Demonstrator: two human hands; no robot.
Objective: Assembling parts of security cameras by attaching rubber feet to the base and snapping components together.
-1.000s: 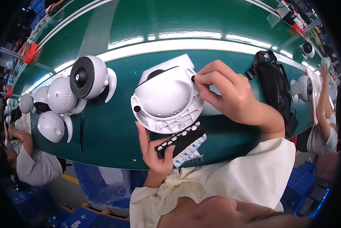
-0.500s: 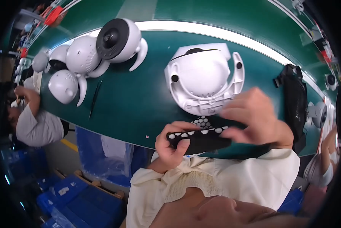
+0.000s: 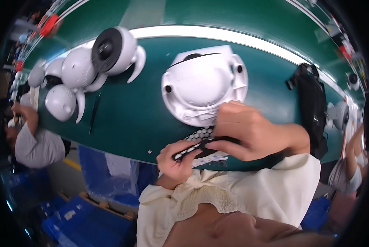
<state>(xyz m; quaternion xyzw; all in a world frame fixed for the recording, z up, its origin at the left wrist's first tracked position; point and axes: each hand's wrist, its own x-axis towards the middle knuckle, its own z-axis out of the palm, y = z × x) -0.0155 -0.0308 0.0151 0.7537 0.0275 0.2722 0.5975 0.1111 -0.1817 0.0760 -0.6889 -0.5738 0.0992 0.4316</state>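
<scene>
A single fisheye view looks steeply down from head height, near the green bench (image 3: 127, 123) and facing across it.

Black dotted sheet (image 3: 199, 146) — partly hidden by right hand (image 3: 248, 128), white base (image 3: 179, 112) partly covered, red item (image 3: 49, 24) blurred

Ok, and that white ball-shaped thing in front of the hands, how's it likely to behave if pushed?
The white ball may rock or roll, as its shell is rounded. It could be slippery, since the surface looks smooth. The curved bracket along its near side seems ribbed and moulded, so probably stiff.
</scene>
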